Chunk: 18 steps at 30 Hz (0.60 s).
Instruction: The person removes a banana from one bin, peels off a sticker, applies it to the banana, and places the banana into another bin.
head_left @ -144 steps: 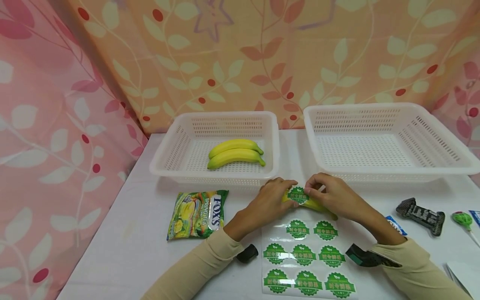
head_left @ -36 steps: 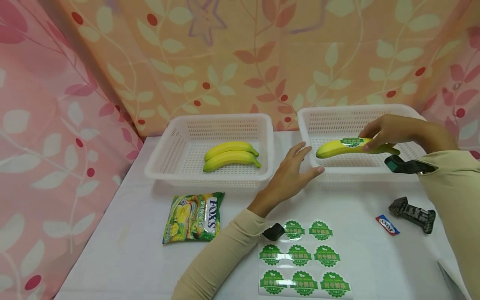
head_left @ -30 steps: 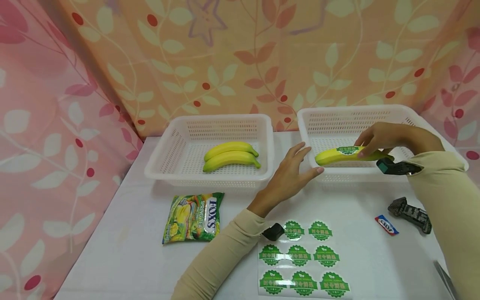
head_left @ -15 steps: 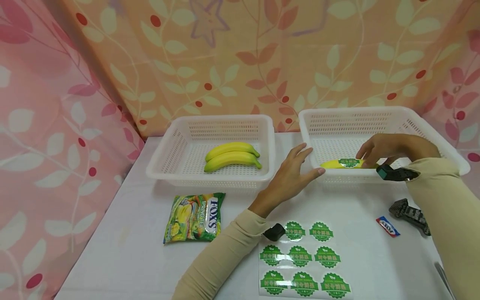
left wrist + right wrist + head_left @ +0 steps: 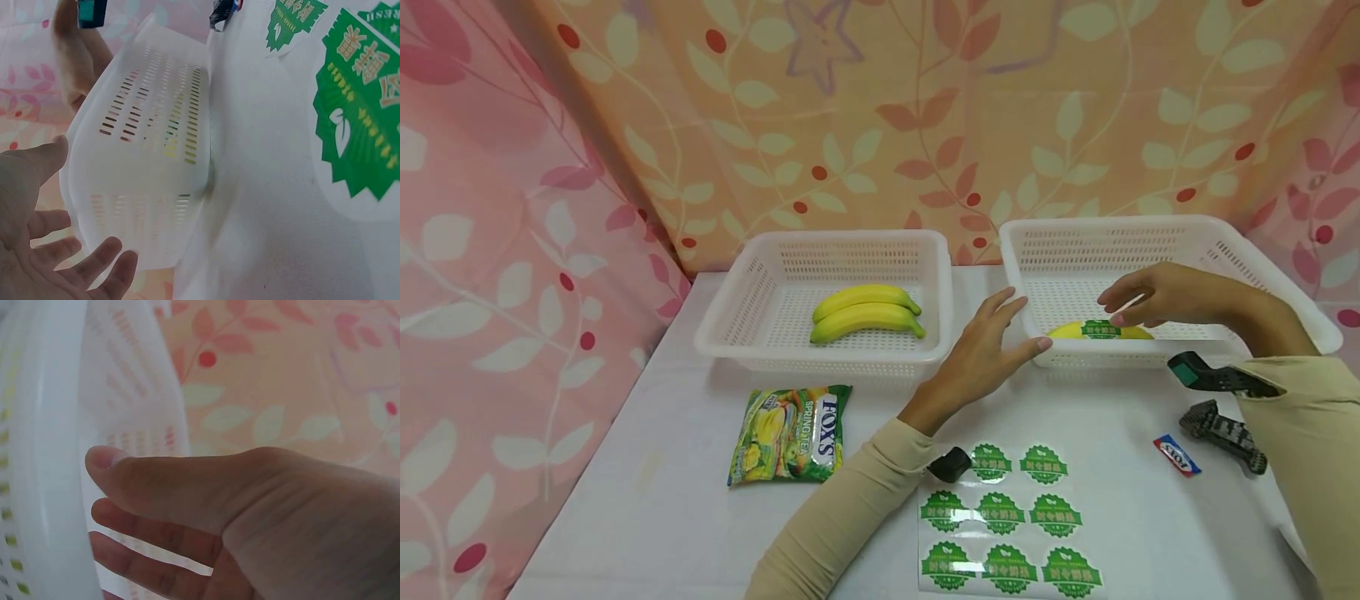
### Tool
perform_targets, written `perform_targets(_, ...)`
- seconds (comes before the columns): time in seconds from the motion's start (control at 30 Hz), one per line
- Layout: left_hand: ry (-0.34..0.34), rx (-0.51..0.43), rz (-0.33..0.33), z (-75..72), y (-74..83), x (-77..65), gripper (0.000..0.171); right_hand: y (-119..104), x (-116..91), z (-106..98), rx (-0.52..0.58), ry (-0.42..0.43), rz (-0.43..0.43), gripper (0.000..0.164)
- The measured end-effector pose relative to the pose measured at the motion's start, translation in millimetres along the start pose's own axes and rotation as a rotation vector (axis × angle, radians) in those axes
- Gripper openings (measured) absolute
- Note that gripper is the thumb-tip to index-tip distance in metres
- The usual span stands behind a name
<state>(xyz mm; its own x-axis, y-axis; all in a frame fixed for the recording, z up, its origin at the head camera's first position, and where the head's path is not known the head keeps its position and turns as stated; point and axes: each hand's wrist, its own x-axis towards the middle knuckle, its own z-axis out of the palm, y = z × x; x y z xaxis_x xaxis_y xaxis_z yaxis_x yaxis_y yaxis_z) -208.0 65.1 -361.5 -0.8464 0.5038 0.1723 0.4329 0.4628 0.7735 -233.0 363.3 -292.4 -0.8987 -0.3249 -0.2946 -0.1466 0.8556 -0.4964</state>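
Note:
A banana (image 5: pixel 1131 332) with a green sticker (image 5: pixel 1100 329) lies inside the right white basket (image 5: pixel 1150 354), against its front wall, partly hidden by the rim. Just above it is my right hand (image 5: pixel 1180 296), fingers loosely bent and apart from the fruit. My left hand (image 5: pixel 973 358) is at the right basket's front left corner, its fingers spread and thumb by the rim. In the left wrist view these fingers (image 5: pixel 94 262) stand around the corner of the basket (image 5: pixel 137 175) without gripping. Two bananas (image 5: pixel 867 313) lie side by side in the left white basket (image 5: pixel 820 360).
A sheet of green round stickers (image 5: pixel 1000 510) lies at the front middle. A Fox's candy bag (image 5: pixel 790 435) is on the left. Toward the right are a small blue wrapped candy (image 5: pixel 1177 455), a dark wrapped piece (image 5: pixel 1223 435) and a partly hidden metal tool (image 5: pixel 1296 554).
The stickered banana, held in my right hand, has gone down into the right basket. My right hand has let it go and lifted slightly. The left hand stays at the basket's corner.

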Motion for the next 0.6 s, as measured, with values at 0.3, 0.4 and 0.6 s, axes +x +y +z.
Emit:
perform_targets(0.3, -0.005, 0.014, 0.017, 0.6, -1.0, -1.2, 0.077, -39, -30, 44, 0.018, 0.212, -0.115, 0.042)
perform_targets(0.4, -0.009, 0.022, 0.019, 1.1, -0.5, -2.0, 0.076, -46, -34, 57, 0.022, 0.235, -0.128, 0.043)
perform_targets(0.6, -0.025, 0.045, 0.03, -1.3, 4.0, -7.6, 0.075, -49, -34, 68, 0.012, 0.315, -0.13, 0.034)
